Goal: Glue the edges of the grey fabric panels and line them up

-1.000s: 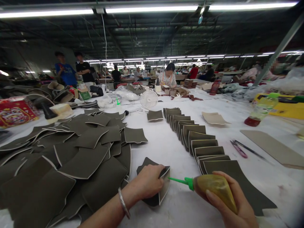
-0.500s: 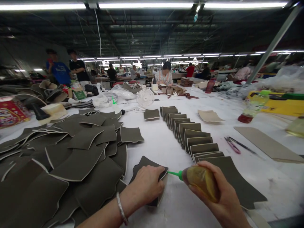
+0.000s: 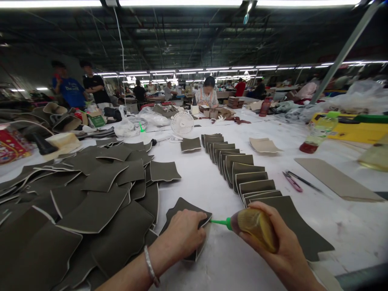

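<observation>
A squeeze bottle (image 3: 254, 229) of amber liquid lies tilted in my right hand (image 3: 281, 238), its thin green nozzle pointing left. The nozzle's tip is at the pale edge of a dark olive leather-like piece (image 3: 182, 206), which my left hand (image 3: 184, 232) holds, index finger along its top near the corner. My left thumb is partly hidden at the edge. To the left spreads a loose heap of similar dark pieces (image 3: 100, 206). A row of overlapping pieces (image 3: 251, 178) runs away from me, its nearest piece (image 3: 291, 222) lying beyond my right hand.
Pink-handled snips (image 3: 292, 182) and a dark slim tool (image 3: 303, 181) lie on the right, near a long beige panel (image 3: 336, 178). Behind them stands a bottle of red liquid (image 3: 318, 133). A white fan (image 3: 182, 123) is mid-table; a person (image 3: 206, 95) sits beyond it.
The whole view has shifted slightly, moving things a little left in the picture. Both hands keep their hold, and the nozzle tip stays at the piece's edge.
</observation>
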Motion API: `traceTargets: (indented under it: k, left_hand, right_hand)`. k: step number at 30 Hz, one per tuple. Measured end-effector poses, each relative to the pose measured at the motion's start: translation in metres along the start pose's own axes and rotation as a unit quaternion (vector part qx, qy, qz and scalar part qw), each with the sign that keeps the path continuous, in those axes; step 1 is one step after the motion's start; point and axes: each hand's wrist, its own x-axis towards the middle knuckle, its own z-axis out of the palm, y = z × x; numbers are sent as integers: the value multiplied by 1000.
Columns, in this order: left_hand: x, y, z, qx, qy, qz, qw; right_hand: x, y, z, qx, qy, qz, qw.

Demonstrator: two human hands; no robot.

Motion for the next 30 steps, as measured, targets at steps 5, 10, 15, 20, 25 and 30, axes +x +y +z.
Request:
traceTargets:
  k: [5,10,15,20,25,30]
  left_hand:
    - [1,1,0,9,-3,-7,1000]
    - [0,0,2,22,-5,-5,1000]
    - [0,0,3,29,-5,-1,1000]
    - [0,-1,4,20,3,1,1000]
    - [-1,0,3,24,7,7,1000]
    - [-4,0,4,27,5,8,1000]
  right_hand:
    - [1,1,-2,-3,20,0,1000]
    - [-2,6,-4,3,-7,18,1000]
    - [3,9,-3,-13,10,3,1000]
    - [-1,6,-5,-6,-8,4,1000]
    - [-3,8,-8,33,-31,55,997]
    - [-4,8,-6,62,-40,75,994]
